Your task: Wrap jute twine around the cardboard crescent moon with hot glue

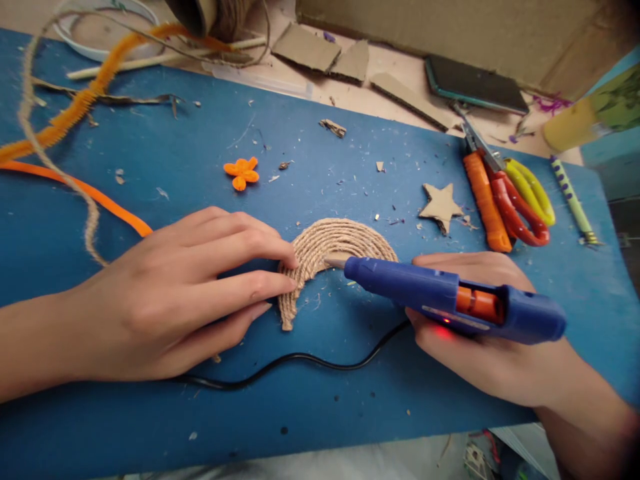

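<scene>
A small arch (330, 241) covered in rows of twine lies on the blue table board (320, 420), with a bare cardboard strip showing along its inner edge. My left hand (200, 293) is open, its fingers stretched out and their tips touching the left end of the arch. A loose length of twine (37, 143) runs under the back of that hand. My right hand (480, 367) is closed around a blue hot glue gun (410, 287), whose red light glows. The gun's nozzle tip is at the inner edge of the arch; I cannot tell whether they touch.
An orange felt flower (242, 173) and a cardboard star (441, 207) lie beyond the arch. Right of them are red-handled scissors (520, 213), an orange-handled tool (485, 200) and a phone (475, 83). The black cord (300, 357) crosses in front; orange pipe cleaner (100, 77) lies left.
</scene>
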Motion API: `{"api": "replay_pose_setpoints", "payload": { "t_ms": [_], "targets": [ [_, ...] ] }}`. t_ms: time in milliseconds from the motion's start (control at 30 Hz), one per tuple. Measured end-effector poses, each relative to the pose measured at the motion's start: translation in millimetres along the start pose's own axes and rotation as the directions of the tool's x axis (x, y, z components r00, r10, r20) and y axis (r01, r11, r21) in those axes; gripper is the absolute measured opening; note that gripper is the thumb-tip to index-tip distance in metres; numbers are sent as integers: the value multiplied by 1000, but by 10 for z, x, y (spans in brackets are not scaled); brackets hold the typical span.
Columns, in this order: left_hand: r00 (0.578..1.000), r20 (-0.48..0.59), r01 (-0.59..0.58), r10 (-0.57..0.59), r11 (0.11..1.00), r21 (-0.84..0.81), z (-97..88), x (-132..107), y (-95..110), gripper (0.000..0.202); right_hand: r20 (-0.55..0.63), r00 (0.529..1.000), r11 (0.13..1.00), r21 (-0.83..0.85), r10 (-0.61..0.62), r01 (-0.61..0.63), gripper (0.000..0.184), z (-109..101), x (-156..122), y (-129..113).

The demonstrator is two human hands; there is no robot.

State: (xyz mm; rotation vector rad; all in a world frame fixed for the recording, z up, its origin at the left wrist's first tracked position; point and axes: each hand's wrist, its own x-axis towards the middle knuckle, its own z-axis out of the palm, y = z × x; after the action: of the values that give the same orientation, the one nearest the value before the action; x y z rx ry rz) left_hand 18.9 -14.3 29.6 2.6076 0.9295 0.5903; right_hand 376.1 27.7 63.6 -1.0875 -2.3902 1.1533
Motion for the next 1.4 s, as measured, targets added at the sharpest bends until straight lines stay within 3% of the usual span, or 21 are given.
{"api": "replay_pose_setpoints", "payload": {
  "t_ms": [1400],
  "targets": [
    [999,-24,36,-36,999,-28,-4,10,14,30,-2,1000,1000,-18,-6,6,22,-23,10,20]
  ]
}}
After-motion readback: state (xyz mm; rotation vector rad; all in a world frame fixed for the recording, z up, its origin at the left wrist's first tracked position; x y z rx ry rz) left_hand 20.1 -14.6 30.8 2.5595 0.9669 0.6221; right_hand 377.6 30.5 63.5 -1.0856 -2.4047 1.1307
